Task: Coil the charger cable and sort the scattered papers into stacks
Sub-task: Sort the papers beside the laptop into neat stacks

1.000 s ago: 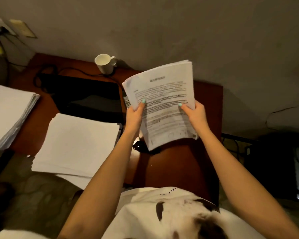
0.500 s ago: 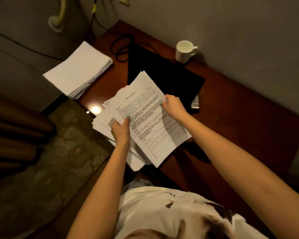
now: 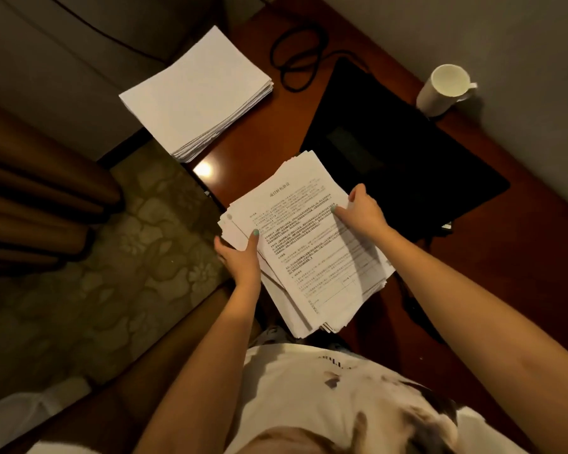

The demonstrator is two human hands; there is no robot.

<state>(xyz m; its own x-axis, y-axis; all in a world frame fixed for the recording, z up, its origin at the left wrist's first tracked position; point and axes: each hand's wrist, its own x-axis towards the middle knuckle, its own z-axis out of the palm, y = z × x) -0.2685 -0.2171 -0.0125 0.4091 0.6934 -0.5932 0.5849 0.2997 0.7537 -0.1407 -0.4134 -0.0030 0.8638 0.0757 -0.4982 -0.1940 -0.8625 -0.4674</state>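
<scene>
Desk [image 3: 522, 273] room is short: its near edge is overhung by the printed stack [image 3: 312, 257], gripped at either side by the left hand [image 3: 240, 257] and right hand [image 3: 364, 214], well apart. Fanned sheets could be spilled on uneven release. The charger cable [image 3: 295, 88] lies loosely looped at the far end.

**Colours on the Desk**

The printed sheets [image 3: 309, 250] are white with lines of black text. The far-left paper stack [image 3: 194, 93] is plain white. The desk [image 3: 522, 273] is reddish-brown, the laptop [image 3: 407, 158] and cable [image 3: 295, 60] black, and the mug [image 3: 446, 90] white. At left, the olive carpet [image 3: 112, 273] is floral-patterned and the curtain [image 3: 30, 198] brown.
</scene>
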